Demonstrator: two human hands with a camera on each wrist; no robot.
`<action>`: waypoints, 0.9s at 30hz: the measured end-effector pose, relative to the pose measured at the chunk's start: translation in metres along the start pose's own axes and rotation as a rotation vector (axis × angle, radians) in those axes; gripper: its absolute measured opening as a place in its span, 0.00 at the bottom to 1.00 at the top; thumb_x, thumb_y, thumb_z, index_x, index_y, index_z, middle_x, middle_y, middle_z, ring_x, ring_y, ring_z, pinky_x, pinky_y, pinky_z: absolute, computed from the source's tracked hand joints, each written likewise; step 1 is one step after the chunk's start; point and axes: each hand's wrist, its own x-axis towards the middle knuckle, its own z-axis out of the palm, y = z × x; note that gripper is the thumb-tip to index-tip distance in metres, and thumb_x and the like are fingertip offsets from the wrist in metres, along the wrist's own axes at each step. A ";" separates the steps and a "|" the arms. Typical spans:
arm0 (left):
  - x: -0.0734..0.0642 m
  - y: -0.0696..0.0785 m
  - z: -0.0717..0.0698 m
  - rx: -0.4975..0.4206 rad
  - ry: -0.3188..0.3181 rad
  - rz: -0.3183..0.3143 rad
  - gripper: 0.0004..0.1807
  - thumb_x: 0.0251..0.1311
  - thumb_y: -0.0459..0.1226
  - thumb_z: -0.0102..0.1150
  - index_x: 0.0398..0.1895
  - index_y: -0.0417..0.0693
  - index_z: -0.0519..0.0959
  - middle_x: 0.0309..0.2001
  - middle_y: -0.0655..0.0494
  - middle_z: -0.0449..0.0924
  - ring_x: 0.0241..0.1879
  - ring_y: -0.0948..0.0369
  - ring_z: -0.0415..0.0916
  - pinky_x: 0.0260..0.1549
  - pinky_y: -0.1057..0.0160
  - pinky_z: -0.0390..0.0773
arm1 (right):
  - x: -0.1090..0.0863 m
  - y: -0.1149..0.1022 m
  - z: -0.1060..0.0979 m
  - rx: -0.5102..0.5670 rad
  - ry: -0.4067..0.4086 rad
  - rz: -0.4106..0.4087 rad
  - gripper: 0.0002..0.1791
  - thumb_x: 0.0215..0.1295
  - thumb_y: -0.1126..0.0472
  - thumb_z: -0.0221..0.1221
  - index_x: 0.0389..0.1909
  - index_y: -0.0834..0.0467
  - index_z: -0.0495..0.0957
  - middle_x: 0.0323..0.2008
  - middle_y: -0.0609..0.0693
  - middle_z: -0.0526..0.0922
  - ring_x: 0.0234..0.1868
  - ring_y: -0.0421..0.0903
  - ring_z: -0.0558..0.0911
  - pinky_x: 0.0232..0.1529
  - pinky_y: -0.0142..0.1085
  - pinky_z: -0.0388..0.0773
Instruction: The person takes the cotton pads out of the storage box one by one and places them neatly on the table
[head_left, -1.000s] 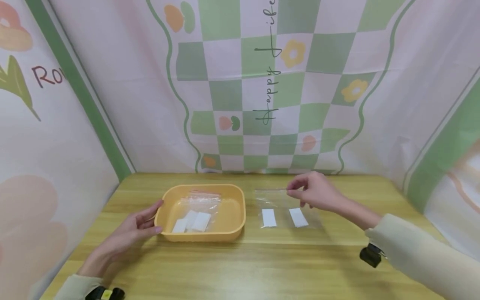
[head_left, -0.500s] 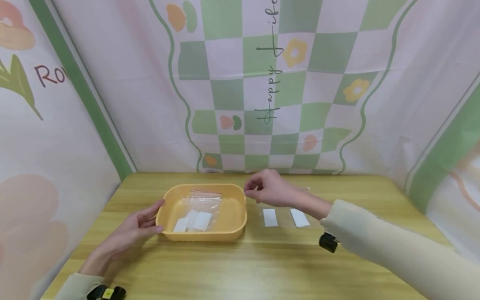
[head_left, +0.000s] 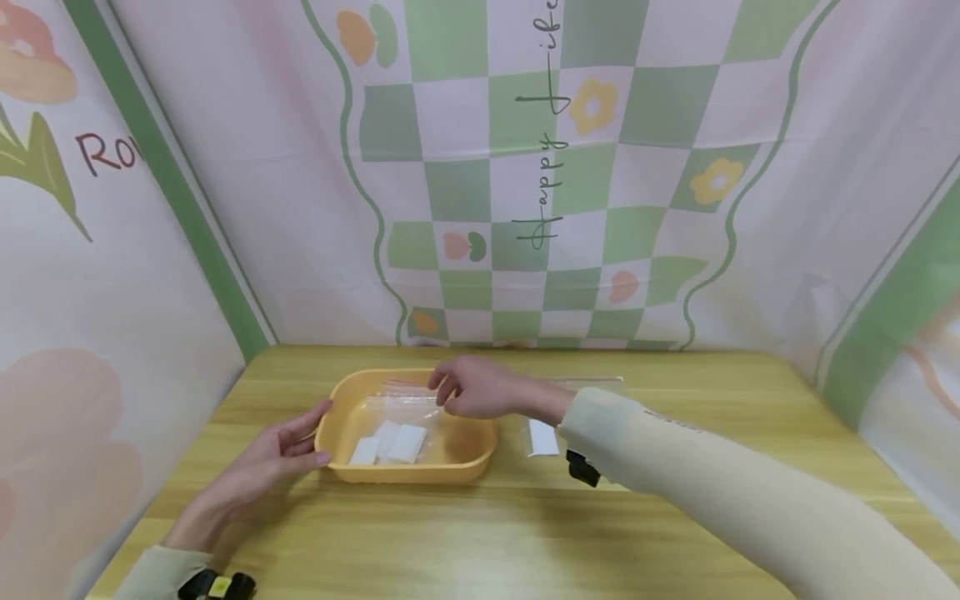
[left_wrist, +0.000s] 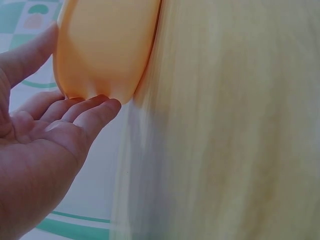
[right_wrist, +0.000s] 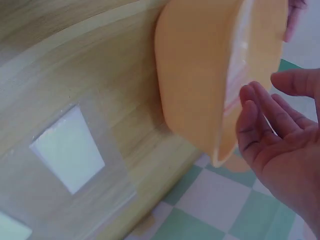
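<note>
A yellow plastic tray (head_left: 468, 471) stands on the table, holding clear zip-lock bags (head_left: 405, 408) with white rectangular pieces (head_left: 407, 444) inside. At its left end, my left hand (head_left: 258, 458) holds the tray, thumb and fingertips against the rim and outer wall. My right hand (head_left: 480, 387) is over the tray's right half, fingers loosely bent near the bags' zip edges. In the right wrist view, nothing shows between its thumb and fingers. To the right of the tray, a clear bag with a white piece (head_left: 543, 437) lies flat, partly hidden by my right sleeve.
The right wrist view also shows part of another white piece (right_wrist: 12, 227) beside the first. A printed cloth backdrop (head_left: 540, 208) rises along the table's (head_left: 450, 533) back edge, with cloth walls left and right.
My right hand has let go of the zip edge of a bag on the table and moved left over the tray. My left hand has stayed at the tray's end.
</note>
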 end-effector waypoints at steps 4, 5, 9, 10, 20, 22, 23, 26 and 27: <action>-0.001 0.000 0.000 -0.009 -0.007 0.003 0.46 0.71 0.28 0.63 0.83 0.32 0.46 0.81 0.32 0.40 0.74 0.30 0.56 0.61 0.64 0.77 | 0.010 0.002 0.012 -0.020 -0.064 -0.003 0.20 0.62 0.75 0.56 0.56 0.70 0.79 0.47 0.58 0.90 0.50 0.49 0.87 0.54 0.32 0.81; -0.001 -0.001 0.000 -0.011 -0.009 0.005 0.46 0.71 0.27 0.63 0.83 0.32 0.45 0.81 0.32 0.40 0.74 0.30 0.55 0.61 0.64 0.77 | 0.012 0.003 0.015 -0.029 -0.074 -0.002 0.20 0.62 0.75 0.55 0.56 0.70 0.79 0.47 0.58 0.90 0.51 0.49 0.87 0.54 0.32 0.81; -0.001 -0.001 0.000 -0.010 -0.015 0.014 0.46 0.71 0.27 0.63 0.83 0.31 0.45 0.81 0.32 0.40 0.74 0.30 0.55 0.61 0.65 0.77 | 0.016 0.003 0.025 -0.052 -0.095 0.034 0.21 0.62 0.76 0.55 0.57 0.69 0.78 0.47 0.56 0.90 0.53 0.50 0.87 0.55 0.30 0.79; -0.001 -0.001 0.000 -0.007 -0.014 0.017 0.46 0.71 0.27 0.63 0.83 0.31 0.45 0.81 0.32 0.40 0.74 0.30 0.55 0.61 0.65 0.77 | 0.016 0.003 0.027 -0.059 -0.098 0.041 0.21 0.62 0.76 0.56 0.57 0.69 0.78 0.47 0.57 0.90 0.54 0.50 0.87 0.56 0.30 0.79; -0.001 0.003 0.001 -0.003 -0.009 0.017 0.46 0.72 0.28 0.62 0.83 0.30 0.45 0.81 0.31 0.39 0.73 0.29 0.56 0.61 0.65 0.77 | 0.019 0.007 0.037 0.015 -0.091 0.081 0.31 0.64 0.74 0.56 0.71 0.72 0.68 0.49 0.60 0.89 0.60 0.53 0.84 0.60 0.34 0.78; 0.000 0.003 0.001 -0.003 -0.011 0.017 0.46 0.72 0.27 0.62 0.83 0.30 0.44 0.81 0.31 0.39 0.73 0.29 0.56 0.61 0.65 0.77 | 0.020 0.008 0.038 0.036 -0.087 0.072 0.33 0.63 0.74 0.56 0.72 0.72 0.66 0.50 0.61 0.89 0.59 0.53 0.85 0.59 0.33 0.78; 0.000 0.002 0.001 -0.002 -0.011 0.018 0.46 0.72 0.27 0.62 0.82 0.30 0.45 0.81 0.32 0.39 0.73 0.29 0.56 0.61 0.65 0.77 | 0.021 0.008 0.038 0.052 -0.088 0.073 0.34 0.62 0.75 0.56 0.72 0.72 0.66 0.51 0.62 0.89 0.59 0.54 0.85 0.58 0.32 0.79; 0.000 0.002 0.001 -0.003 -0.015 0.019 0.45 0.72 0.27 0.61 0.82 0.30 0.44 0.81 0.32 0.38 0.73 0.29 0.56 0.61 0.65 0.77 | 0.021 0.009 0.039 0.113 -0.092 0.078 0.37 0.60 0.76 0.54 0.74 0.73 0.64 0.54 0.63 0.87 0.60 0.55 0.84 0.55 0.31 0.79; 0.000 0.002 0.001 -0.004 -0.014 0.020 0.45 0.72 0.27 0.61 0.82 0.30 0.44 0.81 0.32 0.39 0.73 0.29 0.56 0.61 0.65 0.77 | 0.022 0.009 0.039 0.142 -0.090 0.078 0.37 0.59 0.76 0.55 0.74 0.73 0.64 0.55 0.64 0.86 0.62 0.55 0.83 0.53 0.30 0.80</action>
